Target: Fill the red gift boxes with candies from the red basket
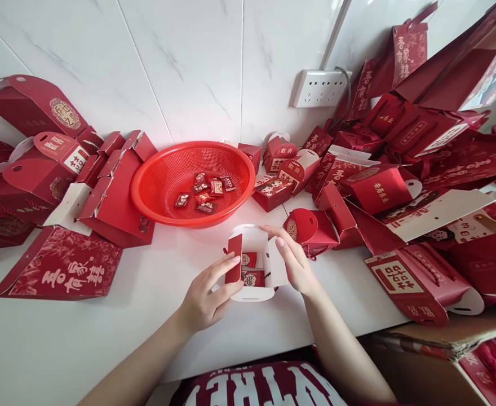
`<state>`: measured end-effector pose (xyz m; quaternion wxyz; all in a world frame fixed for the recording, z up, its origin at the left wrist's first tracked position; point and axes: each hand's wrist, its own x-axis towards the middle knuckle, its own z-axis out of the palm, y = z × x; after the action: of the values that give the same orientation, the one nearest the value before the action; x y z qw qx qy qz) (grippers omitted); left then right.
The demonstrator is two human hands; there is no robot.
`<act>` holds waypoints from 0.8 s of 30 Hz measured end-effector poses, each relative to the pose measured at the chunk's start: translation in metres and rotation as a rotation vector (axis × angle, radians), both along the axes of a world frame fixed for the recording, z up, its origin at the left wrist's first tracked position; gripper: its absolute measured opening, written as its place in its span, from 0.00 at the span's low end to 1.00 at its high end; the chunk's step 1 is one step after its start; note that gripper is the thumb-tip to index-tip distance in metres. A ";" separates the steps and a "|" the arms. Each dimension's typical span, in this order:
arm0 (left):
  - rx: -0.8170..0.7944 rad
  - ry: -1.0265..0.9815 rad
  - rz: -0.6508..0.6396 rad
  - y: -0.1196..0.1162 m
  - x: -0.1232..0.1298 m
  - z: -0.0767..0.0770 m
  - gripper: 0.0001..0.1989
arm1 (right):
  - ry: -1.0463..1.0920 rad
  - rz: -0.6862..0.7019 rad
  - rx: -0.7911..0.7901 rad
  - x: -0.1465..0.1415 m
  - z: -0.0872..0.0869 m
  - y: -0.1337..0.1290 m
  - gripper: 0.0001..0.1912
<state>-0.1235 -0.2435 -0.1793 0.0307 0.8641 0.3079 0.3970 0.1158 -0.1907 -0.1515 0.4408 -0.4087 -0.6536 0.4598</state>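
A small candy box (277, 265), red outside and white inside, stands with its flaps up on the table in front of me. Two red-wrapped candies (253, 278) are visible in its bottom. My left hand (208, 293) grips the box's left flap, fingertips at its red panel. On the other side, my right hand (292, 256) holds the right flap, with the fingers reaching over its upper corner. Just beyond the box, a red plastic basket (146, 208) contains several wrapped candies (204, 197).
Red gift boxes (116, 197) crowd the left of the white table (155, 316). More boxes and bags (417, 276) are heaped on the right. A power strip (320, 88) is fixed to the tiled wall. An open cardboard carton (434, 361) stands at the lower right.
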 end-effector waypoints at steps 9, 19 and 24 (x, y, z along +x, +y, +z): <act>-0.121 -0.063 0.096 0.001 -0.004 -0.004 0.28 | 0.025 -0.025 -0.009 -0.002 -0.005 0.001 0.21; -0.080 -0.094 0.091 0.003 -0.005 -0.006 0.28 | 0.028 -0.043 -0.025 -0.003 -0.008 0.002 0.24; -0.063 -0.106 0.090 0.004 -0.005 -0.007 0.27 | 0.067 -0.033 -0.068 -0.003 -0.010 0.002 0.25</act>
<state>-0.1280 -0.2392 -0.1864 0.0563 0.8258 0.3567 0.4331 0.1131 -0.1889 -0.1612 0.4558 -0.4186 -0.6158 0.4876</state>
